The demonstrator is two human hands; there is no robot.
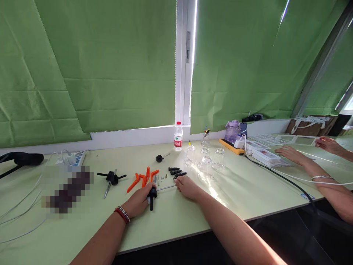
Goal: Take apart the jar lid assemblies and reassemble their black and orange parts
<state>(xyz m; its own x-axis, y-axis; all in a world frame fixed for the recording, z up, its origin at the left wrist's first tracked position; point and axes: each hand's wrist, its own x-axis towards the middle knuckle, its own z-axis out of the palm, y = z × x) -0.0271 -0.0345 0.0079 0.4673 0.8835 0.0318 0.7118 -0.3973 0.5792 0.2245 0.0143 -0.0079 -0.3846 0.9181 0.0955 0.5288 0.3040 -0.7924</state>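
My left hand (140, 200) is closed around a black knob-like head (152, 194) with a short black arm pointing down. A thin metal rod (166, 187) runs from this head to the right. At the rod's far end my right hand (189, 187) is pinched, its fingertips partly hidden. Just behind those fingers lie several black ribbed pieces (174, 171). Orange handle-shaped parts (143, 179) rest beyond my left hand, with small metal pins (158, 179) beside them. A similar black part with a rod (112, 178) lies to the left, and a round black knob with a rod (159, 158) farther back.
Several clear glasses (219, 159) stand right of centre, before a water bottle (178, 137). An orange power strip (231, 146), a purple jug (232, 129) and stacked printed cards (268, 157) are at the right. Another person's hands (293, 154) hold white frames there. Cables (24, 206) cross the left side.
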